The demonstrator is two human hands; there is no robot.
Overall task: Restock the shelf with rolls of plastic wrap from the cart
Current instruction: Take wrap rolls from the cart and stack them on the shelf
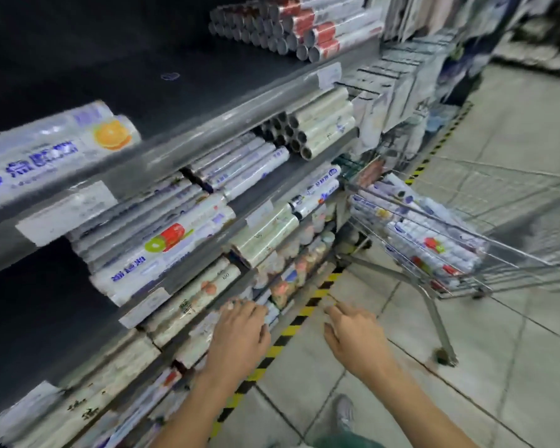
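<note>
Below centre: left hand (243, 331) flat on lower shelf rolls (188, 305); right hand (353, 334) spread, empty.
Pressing may nudge stacked rolls off the shelf edge (175, 156); cart (466, 240) stands lower right.

Even, flat indoor light, source not visible. Shelf (188, 147) recesses at upper left fall into deep shadow. Pale sheen on floor tiles (498, 124). Whole frame smeared by motion blur; package print mostly unreadable. Wide-angle bending tilts the shelf edges. Far aisle top right soft.
</note>
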